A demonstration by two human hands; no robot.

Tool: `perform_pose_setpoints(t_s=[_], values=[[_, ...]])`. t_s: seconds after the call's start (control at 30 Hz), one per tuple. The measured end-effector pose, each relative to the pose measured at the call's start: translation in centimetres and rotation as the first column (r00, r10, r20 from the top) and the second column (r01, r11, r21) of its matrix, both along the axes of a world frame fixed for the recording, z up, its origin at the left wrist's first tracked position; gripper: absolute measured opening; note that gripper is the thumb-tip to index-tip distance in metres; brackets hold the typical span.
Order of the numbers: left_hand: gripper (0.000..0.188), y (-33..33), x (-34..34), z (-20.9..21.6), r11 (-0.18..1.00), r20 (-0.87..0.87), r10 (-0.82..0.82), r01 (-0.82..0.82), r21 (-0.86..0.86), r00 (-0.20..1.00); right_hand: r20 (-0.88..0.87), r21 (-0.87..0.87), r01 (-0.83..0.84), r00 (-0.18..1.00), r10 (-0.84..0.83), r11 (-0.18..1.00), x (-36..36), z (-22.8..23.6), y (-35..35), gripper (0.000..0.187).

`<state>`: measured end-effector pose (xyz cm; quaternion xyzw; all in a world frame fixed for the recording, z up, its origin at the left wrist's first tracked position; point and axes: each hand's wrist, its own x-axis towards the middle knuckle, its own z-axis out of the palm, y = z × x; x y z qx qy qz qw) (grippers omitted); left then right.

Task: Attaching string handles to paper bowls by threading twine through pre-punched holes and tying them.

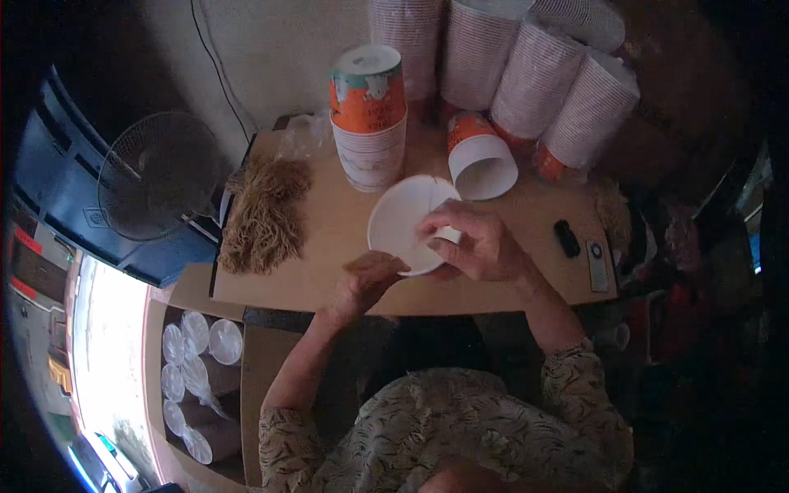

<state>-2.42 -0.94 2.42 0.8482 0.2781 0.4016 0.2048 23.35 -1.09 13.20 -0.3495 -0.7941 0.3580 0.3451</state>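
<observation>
Hands both on one white paper bowl (400, 220), round, smooth, tilted so its open mouth faces up toward the camera, held just above the near middle of the brown cardboard tabletop (329, 246). Right hand (477, 242) grasps the bowl's right rim, fingers curled over the edge into the inside; left hand (371, 275) pinches the lower rim from beneath, bowl just above and right of it. One upright stack of orange-and-white printed paper bowls (370, 115) stands directly behind the bowl, one single printed bowl (479, 158) lies on its side to the right of that. At least five long ribbed white stacks of nested bowls (534, 74) lean against the wall at the back. One pile of tan stringy fibre (265, 214), loose and tangled, at table left. One small black object (566, 237) and one grey remote-like bar (597, 264) at right. Round mesh fan (156, 174) at left; several clear plastic lids (197, 353) in a box below.
</observation>
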Motion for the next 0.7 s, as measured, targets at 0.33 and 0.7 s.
perform_pose_setpoints(t_s=[0.33,0.7], values=[[0.015,9.4,-0.5,15.1,0.941,0.728,0.070,0.198,-0.275,0.682,-0.074,0.734,0.245,0.956,-0.284,0.633,2.6,7.4,7.3,0.133],[0.026,22.0,1.1,20.5,0.811,0.791,-0.025,0.475,-0.342,0.612,-0.110,0.863,0.204,0.969,-0.222,0.462,2.2,14.9,20.8,0.135]])
